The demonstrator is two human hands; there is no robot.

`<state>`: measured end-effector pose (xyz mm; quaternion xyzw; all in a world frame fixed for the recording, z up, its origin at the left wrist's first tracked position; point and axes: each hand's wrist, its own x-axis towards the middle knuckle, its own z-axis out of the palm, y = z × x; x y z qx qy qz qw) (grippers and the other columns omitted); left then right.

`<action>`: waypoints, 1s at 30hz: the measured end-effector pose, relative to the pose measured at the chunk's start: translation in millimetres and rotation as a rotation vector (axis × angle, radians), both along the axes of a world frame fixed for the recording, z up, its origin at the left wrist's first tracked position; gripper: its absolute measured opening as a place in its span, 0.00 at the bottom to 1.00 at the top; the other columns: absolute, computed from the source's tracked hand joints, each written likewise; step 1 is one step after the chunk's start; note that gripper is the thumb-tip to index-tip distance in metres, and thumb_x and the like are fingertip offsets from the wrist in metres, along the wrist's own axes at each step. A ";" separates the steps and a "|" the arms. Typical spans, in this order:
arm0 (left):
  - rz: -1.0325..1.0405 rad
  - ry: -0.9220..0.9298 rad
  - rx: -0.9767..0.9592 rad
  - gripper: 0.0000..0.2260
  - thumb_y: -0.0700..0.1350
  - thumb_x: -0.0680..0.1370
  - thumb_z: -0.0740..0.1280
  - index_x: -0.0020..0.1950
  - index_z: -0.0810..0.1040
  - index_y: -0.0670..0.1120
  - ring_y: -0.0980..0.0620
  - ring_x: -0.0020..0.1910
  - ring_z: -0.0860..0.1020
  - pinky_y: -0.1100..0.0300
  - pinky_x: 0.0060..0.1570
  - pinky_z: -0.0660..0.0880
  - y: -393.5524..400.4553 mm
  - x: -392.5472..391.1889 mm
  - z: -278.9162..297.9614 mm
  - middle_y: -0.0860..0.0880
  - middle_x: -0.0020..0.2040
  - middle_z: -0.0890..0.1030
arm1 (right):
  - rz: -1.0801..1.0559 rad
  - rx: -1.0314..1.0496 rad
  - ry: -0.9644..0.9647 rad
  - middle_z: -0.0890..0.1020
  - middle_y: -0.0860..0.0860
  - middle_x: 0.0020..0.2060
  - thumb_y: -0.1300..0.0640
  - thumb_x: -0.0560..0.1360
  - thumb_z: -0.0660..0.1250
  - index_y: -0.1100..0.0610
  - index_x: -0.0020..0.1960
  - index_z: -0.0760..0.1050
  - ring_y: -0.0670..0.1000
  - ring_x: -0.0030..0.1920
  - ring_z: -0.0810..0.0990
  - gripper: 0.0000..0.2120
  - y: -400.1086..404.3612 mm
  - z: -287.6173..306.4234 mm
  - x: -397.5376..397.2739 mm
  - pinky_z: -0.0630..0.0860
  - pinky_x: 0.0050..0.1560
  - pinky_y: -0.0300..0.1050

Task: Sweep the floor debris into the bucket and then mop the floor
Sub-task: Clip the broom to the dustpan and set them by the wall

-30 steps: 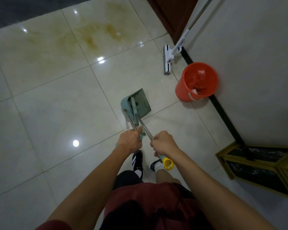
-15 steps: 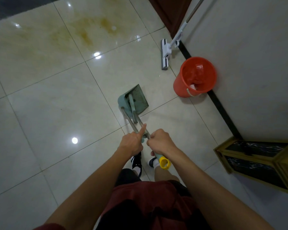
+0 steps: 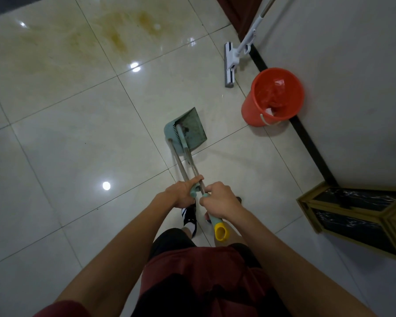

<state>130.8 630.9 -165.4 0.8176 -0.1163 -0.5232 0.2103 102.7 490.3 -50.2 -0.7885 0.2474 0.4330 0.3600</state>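
A teal dustpan (image 3: 192,128) stands on the tiled floor ahead of my feet, with the teal broom head (image 3: 180,138) set inside it. Two thin metal handles rise from them side by side to my hands. My left hand (image 3: 183,193) is closed on the teal grip of the left handle, which runs to the dustpan. My right hand (image 3: 220,202) grips the broom handle, whose yellow end cap (image 3: 220,232) sticks out below it. An orange bucket (image 3: 252,110) with a red liner stands at the wall to the right. A white flat mop (image 3: 229,65) leans on the wall behind it.
Yellow-brown stains (image 3: 114,35) mark the glossy tiles at the far side. A gold-framed dark box (image 3: 357,213) sits by the wall at the right. A black skirting strip (image 3: 311,143) runs along the wall, and a dark wooden door (image 3: 238,10) lies beyond the mop.
My left hand shifted its hold on the dustpan handle, index finger now stretched along it. The two handles have come closer together. The view moved slightly; dustpan and bucket stay in place.
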 end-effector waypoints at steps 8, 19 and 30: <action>0.010 0.021 -0.023 0.35 0.52 0.75 0.71 0.71 0.51 0.68 0.38 0.53 0.77 0.42 0.56 0.79 -0.9 4.4 1.5 0.39 0.60 0.72 | -0.129 0.087 -0.104 0.83 0.53 0.46 0.52 0.80 0.64 0.54 0.60 0.82 0.48 0.38 0.83 0.13 -21.1 -6.2 -9.8 0.78 0.27 0.38; 0.007 0.007 -0.081 0.38 0.49 0.79 0.70 0.80 0.50 0.64 0.39 0.57 0.75 0.46 0.59 0.75 -5.4 -7.3 -3.7 0.40 0.59 0.72 | -0.172 0.184 -0.101 0.85 0.54 0.44 0.58 0.78 0.68 0.59 0.57 0.83 0.50 0.37 0.85 0.11 -29.0 -12.0 -14.9 0.83 0.33 0.43; 0.015 -0.071 -0.063 0.30 0.53 0.75 0.70 0.71 0.57 0.64 0.40 0.50 0.77 0.46 0.51 0.78 -6.2 -6.2 -1.3 0.40 0.54 0.76 | -0.143 0.190 -0.106 0.85 0.54 0.45 0.53 0.78 0.68 0.55 0.60 0.82 0.52 0.40 0.86 0.13 -29.1 -18.1 -14.0 0.83 0.34 0.44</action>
